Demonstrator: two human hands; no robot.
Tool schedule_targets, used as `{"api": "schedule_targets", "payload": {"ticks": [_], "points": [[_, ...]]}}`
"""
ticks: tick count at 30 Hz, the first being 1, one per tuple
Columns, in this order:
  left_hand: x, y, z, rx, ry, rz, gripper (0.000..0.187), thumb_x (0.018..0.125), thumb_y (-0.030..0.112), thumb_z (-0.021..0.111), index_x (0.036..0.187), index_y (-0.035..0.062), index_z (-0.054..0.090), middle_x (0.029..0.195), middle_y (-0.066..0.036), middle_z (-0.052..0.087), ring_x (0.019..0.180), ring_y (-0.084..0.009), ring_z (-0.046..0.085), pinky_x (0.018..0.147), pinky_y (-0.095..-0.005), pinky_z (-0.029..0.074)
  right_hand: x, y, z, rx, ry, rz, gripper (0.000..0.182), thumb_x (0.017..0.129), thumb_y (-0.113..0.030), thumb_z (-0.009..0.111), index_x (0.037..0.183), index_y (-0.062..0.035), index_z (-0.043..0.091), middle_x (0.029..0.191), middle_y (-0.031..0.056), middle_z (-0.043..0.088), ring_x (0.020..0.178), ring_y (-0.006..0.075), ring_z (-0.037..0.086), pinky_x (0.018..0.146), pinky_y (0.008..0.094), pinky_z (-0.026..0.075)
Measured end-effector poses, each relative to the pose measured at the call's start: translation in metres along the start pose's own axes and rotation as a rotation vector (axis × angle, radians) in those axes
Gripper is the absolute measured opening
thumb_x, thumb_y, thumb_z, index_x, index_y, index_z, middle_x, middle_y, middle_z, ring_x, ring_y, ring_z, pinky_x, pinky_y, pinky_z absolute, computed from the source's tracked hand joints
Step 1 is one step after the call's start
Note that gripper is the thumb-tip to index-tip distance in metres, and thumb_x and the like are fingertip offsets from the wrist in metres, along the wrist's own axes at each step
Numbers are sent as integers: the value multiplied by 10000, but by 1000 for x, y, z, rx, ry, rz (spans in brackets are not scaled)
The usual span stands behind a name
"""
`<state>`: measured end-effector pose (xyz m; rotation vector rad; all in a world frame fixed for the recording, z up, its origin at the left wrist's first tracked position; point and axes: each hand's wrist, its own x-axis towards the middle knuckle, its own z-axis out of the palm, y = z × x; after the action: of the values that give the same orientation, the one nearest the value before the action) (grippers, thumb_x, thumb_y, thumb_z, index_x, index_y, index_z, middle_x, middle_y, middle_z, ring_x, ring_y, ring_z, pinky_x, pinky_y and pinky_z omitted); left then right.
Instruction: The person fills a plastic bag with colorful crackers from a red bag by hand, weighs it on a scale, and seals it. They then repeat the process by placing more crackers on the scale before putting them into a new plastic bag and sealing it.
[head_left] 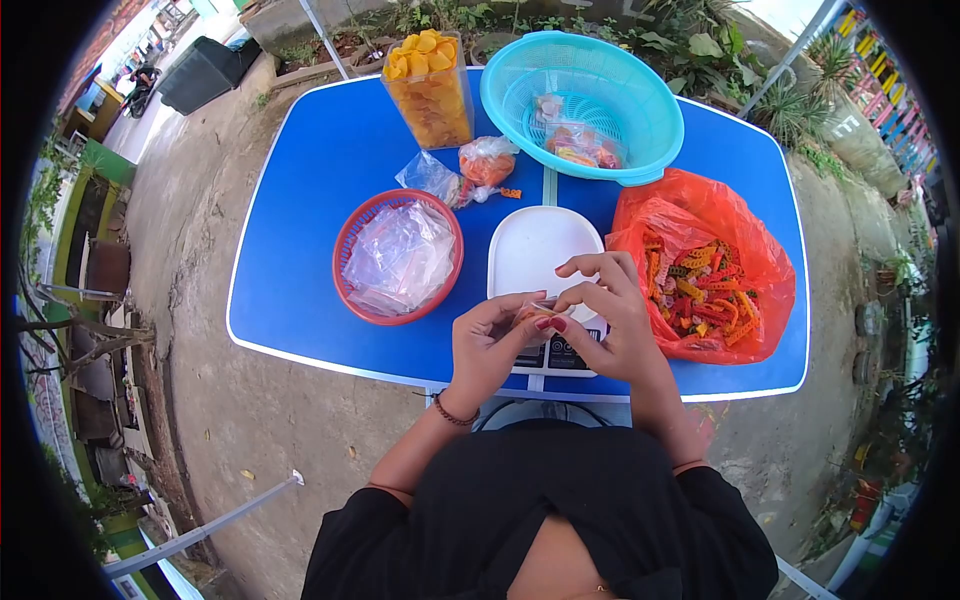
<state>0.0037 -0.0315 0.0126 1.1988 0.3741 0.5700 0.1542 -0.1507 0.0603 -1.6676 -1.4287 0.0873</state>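
Plastic packet (535,311), small and clear, sits near the centre of the frame, between the two hands and over the lower part of the scale. At the upper left of the frame, a dark bin (205,78) stands on the ground, beyond the blue table (290,210). Left of centre, a round red basket (384,318) holds a loose pile of clear plastic bags (400,250). Above it, a clear container (440,140) stands full of yellow-orange chips (422,55), with a clear bag (425,175) and a knotted bag (487,163) of orange pieces lying below it. The left hand (485,340), a beaded bracelet (455,410) on its wrist, has thumb and fingers clamped on the packet. In the centre, the white scale (512,235) lies partly hidden behind both hands. Toward the upper centre, a turquoise basket (655,110) holds filled packets (585,148). The right hand (618,325) pinches the packet from the other side, another finger raised over the scale's plate. At the right of the frame, an open red bag (735,210) holds a heap of red, orange and yellow ridged pieces (705,290)
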Motion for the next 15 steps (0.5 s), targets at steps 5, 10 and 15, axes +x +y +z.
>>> {"api": "schedule_targets", "payload": {"ticks": [5,10,15], "points": [[4,-2,1,-32,-36,-72,304,965,40,690,1247,-61,637,1122,-160,730,951,-160,721,849,-286,601,-2,12,-2,-13,-11,-17,104,783,-63,752,850,-81,674,1143,78,659,1047,297,539,894,410,447],[2,0,0,-7,-134,-79,315,971,54,691,1260,-53,626,1092,-130,728,956,-141,709,834,-265,587,-3,10,0,92,107,68,121,784,-52,765,843,-71,661,1145,90,657,1042,293,546,886,397,453],[0,1,-1,52,-102,-89,267,968,60,698,1207,-44,641,1015,-86,727,916,-119,699,813,-248,575,-4,13,-3,74,-5,14,124,792,-65,772,888,-75,694,1171,91,651,1062,288,542,873,383,456]]}}
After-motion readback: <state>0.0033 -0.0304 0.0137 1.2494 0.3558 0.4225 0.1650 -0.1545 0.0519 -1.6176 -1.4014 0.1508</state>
